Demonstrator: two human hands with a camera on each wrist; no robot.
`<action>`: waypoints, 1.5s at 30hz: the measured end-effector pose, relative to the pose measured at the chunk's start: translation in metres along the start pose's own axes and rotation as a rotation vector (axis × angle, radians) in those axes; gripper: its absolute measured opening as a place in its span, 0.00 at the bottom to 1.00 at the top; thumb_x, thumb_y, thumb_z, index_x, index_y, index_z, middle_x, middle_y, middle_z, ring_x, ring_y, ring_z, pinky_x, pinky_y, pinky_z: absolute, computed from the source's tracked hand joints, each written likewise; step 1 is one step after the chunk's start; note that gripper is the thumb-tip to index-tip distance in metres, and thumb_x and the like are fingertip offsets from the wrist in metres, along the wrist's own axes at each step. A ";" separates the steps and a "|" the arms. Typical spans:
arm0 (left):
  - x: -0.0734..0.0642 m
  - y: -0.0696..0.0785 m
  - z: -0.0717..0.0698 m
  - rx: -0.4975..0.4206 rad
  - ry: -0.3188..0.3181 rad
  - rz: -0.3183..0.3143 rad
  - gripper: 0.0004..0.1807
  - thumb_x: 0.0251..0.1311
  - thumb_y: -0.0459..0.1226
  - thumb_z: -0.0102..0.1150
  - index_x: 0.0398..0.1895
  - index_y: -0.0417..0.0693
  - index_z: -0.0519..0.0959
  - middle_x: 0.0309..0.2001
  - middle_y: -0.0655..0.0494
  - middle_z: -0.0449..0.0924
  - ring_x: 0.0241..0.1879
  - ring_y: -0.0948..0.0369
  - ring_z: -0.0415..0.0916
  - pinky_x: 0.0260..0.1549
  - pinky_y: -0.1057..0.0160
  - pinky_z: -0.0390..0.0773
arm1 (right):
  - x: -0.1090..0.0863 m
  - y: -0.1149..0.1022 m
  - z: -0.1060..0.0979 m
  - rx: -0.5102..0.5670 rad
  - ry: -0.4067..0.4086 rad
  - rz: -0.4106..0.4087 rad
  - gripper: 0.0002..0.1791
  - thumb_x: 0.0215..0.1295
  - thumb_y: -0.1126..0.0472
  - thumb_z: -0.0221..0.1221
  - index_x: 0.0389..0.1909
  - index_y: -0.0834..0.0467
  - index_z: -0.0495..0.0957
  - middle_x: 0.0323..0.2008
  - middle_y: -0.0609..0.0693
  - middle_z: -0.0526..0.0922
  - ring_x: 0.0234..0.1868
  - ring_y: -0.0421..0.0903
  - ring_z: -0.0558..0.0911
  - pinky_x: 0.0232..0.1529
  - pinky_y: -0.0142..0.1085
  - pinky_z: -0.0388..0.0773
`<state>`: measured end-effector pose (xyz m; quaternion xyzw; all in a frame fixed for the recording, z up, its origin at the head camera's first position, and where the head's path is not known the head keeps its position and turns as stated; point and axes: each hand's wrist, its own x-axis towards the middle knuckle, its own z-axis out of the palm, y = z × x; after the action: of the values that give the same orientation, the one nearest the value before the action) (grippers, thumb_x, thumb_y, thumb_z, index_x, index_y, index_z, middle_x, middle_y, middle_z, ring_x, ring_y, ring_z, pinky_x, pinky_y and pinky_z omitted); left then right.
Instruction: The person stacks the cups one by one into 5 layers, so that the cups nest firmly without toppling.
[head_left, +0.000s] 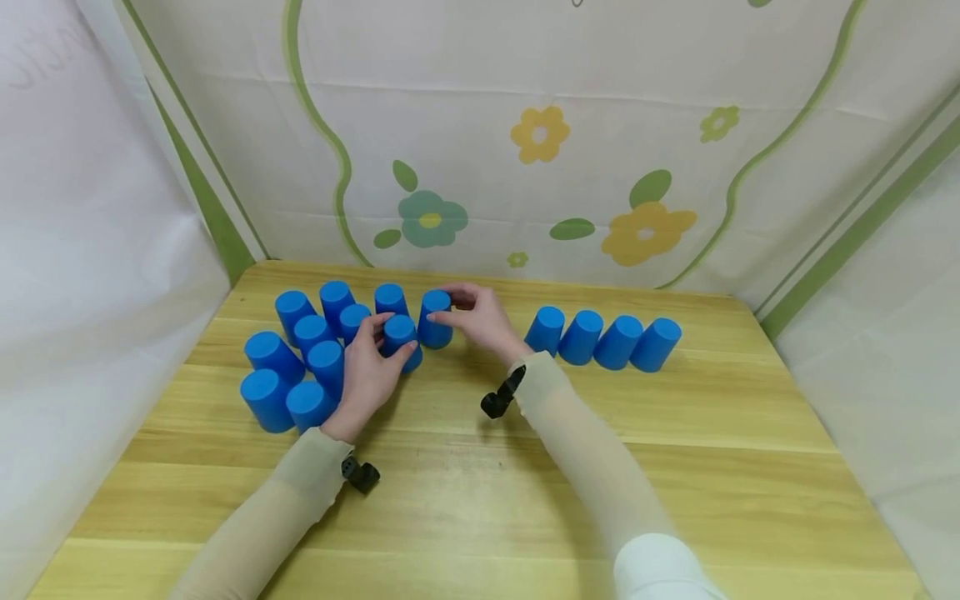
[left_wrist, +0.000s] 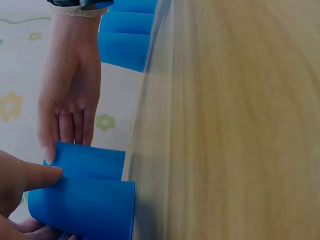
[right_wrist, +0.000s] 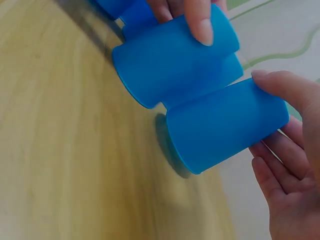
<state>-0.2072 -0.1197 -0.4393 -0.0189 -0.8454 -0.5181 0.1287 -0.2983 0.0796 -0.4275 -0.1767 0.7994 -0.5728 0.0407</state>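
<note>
Near the middle of the table my left hand (head_left: 366,379) grips an upside-down blue cup (head_left: 401,335) around its upper part, thumb on the near side. Just right of it and a little farther back, my right hand (head_left: 486,323) pinches another blue cup (head_left: 435,321) near its top, between thumb and fingers. In the right wrist view, a shadow lies by the rim of the right hand's cup (right_wrist: 225,127); whether that cup touches the table I cannot tell. Up close in the left wrist view, the left hand's cup (left_wrist: 85,207) partly covers the other one (left_wrist: 90,161).
Several upside-down blue cups (head_left: 272,400) stand clustered at the left, some partly behind my left hand. To the right, several more blue cups (head_left: 581,337) form a row. A flowered cloth (head_left: 480,183) hangs behind the wooden table (head_left: 480,517).
</note>
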 end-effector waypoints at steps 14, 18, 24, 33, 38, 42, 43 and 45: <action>0.001 -0.002 0.000 0.001 0.002 0.000 0.32 0.65 0.36 0.70 0.67 0.36 0.68 0.65 0.38 0.73 0.65 0.43 0.71 0.66 0.47 0.69 | -0.006 -0.023 -0.045 -0.021 -0.006 -0.052 0.27 0.60 0.56 0.74 0.60 0.57 0.80 0.54 0.49 0.83 0.55 0.47 0.81 0.57 0.39 0.78; 0.001 -0.002 0.000 -0.001 -0.003 0.001 0.32 0.65 0.36 0.70 0.67 0.37 0.68 0.65 0.38 0.73 0.65 0.43 0.71 0.66 0.47 0.69 | -0.009 -0.028 -0.057 -0.043 -0.011 -0.056 0.28 0.60 0.57 0.75 0.60 0.56 0.80 0.54 0.49 0.82 0.55 0.47 0.81 0.57 0.40 0.78; 0.001 0.000 -0.001 -0.006 -0.009 -0.008 0.32 0.65 0.36 0.69 0.68 0.36 0.67 0.65 0.38 0.73 0.65 0.44 0.71 0.66 0.47 0.69 | -0.015 -0.034 -0.075 -0.071 -0.013 -0.083 0.26 0.61 0.58 0.73 0.60 0.57 0.79 0.53 0.50 0.82 0.54 0.47 0.81 0.57 0.40 0.78; 0.001 0.000 -0.002 -0.007 -0.013 -0.001 0.32 0.65 0.36 0.69 0.68 0.37 0.67 0.65 0.38 0.73 0.65 0.44 0.71 0.66 0.48 0.69 | -0.024 -0.035 -0.095 -0.138 -0.012 -0.065 0.28 0.61 0.53 0.74 0.61 0.55 0.80 0.55 0.50 0.81 0.57 0.48 0.79 0.58 0.38 0.76; 0.000 0.000 -0.002 -0.007 -0.013 0.003 0.32 0.65 0.36 0.69 0.67 0.37 0.67 0.65 0.38 0.73 0.65 0.44 0.71 0.65 0.48 0.70 | -0.028 -0.030 -0.103 -0.196 0.008 -0.036 0.28 0.58 0.49 0.75 0.59 0.51 0.82 0.55 0.46 0.82 0.58 0.46 0.77 0.60 0.41 0.73; 0.000 0.000 -0.003 -0.007 -0.015 0.004 0.32 0.65 0.37 0.69 0.67 0.36 0.67 0.65 0.37 0.73 0.65 0.43 0.71 0.65 0.47 0.70 | -0.031 -0.027 -0.108 -0.221 0.016 -0.017 0.28 0.57 0.48 0.75 0.58 0.51 0.83 0.53 0.46 0.82 0.58 0.47 0.77 0.60 0.42 0.74; 0.000 -0.001 -0.003 -0.006 -0.015 0.004 0.32 0.65 0.36 0.69 0.67 0.37 0.67 0.64 0.37 0.73 0.65 0.43 0.71 0.65 0.47 0.69 | -0.032 -0.027 -0.109 -0.226 0.016 -0.012 0.28 0.57 0.48 0.75 0.58 0.51 0.83 0.52 0.46 0.82 0.58 0.47 0.77 0.60 0.42 0.73; 0.000 -0.001 -0.003 -0.006 -0.015 0.003 0.32 0.65 0.36 0.70 0.67 0.37 0.67 0.64 0.37 0.74 0.65 0.43 0.71 0.65 0.47 0.69 | -0.034 -0.025 -0.111 -0.236 0.013 -0.011 0.28 0.57 0.48 0.75 0.58 0.51 0.83 0.52 0.46 0.83 0.58 0.48 0.77 0.61 0.42 0.73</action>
<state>-0.2068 -0.1228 -0.4385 -0.0246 -0.8447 -0.5202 0.1230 -0.2904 0.1842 -0.3714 -0.1811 0.8606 -0.4758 0.0114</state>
